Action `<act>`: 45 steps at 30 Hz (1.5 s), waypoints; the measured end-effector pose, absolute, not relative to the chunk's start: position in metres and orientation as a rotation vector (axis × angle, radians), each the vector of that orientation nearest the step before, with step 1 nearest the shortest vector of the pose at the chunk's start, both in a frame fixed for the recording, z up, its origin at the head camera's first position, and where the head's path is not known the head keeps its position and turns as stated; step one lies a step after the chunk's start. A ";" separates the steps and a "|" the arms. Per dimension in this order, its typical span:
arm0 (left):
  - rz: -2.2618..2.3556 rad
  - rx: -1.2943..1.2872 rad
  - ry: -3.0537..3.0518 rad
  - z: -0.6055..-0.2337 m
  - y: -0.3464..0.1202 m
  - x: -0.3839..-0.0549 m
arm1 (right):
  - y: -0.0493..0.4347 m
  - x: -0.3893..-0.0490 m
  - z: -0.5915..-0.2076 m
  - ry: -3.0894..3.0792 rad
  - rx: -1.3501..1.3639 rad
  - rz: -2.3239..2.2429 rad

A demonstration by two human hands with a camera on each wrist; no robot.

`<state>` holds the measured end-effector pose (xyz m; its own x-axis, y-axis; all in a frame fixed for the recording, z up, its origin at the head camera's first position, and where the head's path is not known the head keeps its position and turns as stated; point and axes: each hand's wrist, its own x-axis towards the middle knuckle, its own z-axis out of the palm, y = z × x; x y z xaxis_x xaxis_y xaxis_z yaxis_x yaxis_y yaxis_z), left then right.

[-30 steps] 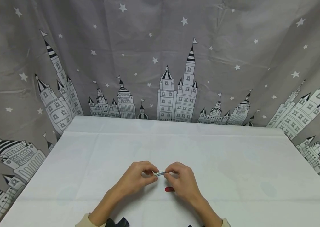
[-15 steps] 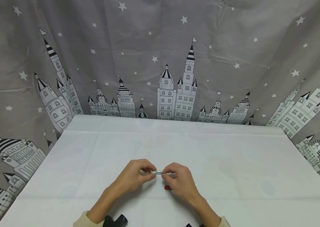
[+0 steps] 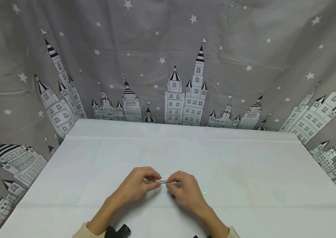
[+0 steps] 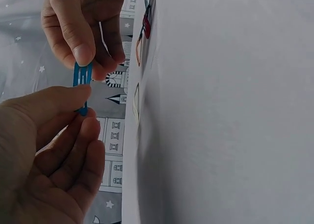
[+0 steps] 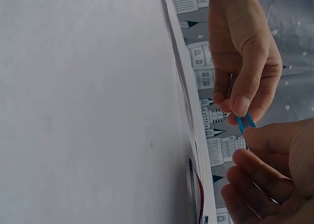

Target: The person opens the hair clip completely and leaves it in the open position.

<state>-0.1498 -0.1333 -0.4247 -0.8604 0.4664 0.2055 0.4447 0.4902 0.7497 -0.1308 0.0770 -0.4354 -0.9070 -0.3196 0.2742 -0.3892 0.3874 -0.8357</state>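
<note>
A blue snap hair clip [image 4: 82,76] is pinched at both ends, close over the white table. My left hand [image 3: 136,185] grips one end between thumb and fingers. At the other end, the thumb and fingers of my right hand [image 3: 186,190] pinch it. Just behind the blue clip in the head view shows a pale yellow hair clip [image 4: 136,104], lying on the table. A red hair clip [image 3: 173,196] lies mostly hidden beneath my right hand, and a green one [image 3: 204,193] peeks out at that hand's right side.
Along the table in the left wrist view, an orange clip [image 4: 139,52] lies near the red one. The white cloth [image 3: 245,172] covers the tabletop, and a grey curtain [image 3: 111,39] printed with castles and stars hangs behind it.
Both hands have shifted slightly to the left with the blue hair clip between them. My right hand now covers more of the red clip, while the green clip has come into sight.
</note>
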 end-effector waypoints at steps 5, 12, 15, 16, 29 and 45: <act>1.335 0.773 2.689 -0.425 -0.140 -0.147 | 0.069 -0.132 -0.435 -2.545 0.699 1.492; 1.304 0.730 2.729 -0.426 -0.150 -0.146 | 0.057 -0.134 -0.432 -2.583 0.726 1.442; 1.296 0.690 2.764 -0.425 -0.154 -0.147 | 0.051 -0.138 -0.430 -2.592 0.761 1.405; 1.296 0.676 2.775 -0.425 -0.155 -0.147 | 0.049 -0.140 -0.429 -2.590 0.776 1.399; 1.217 0.530 2.839 -0.432 -0.162 -0.151 | 0.044 -0.159 -0.441 -2.616 0.865 1.438; 1.102 0.563 2.900 -0.436 -0.162 -0.153 | 0.041 -0.164 -0.449 -2.693 0.914 1.293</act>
<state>-0.1525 -0.1618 -0.4359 -0.9361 0.3247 0.1353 0.3326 0.6919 0.6408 -0.1640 0.0414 -0.4494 -0.8287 -0.4972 0.2570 -0.5114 0.4862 -0.7086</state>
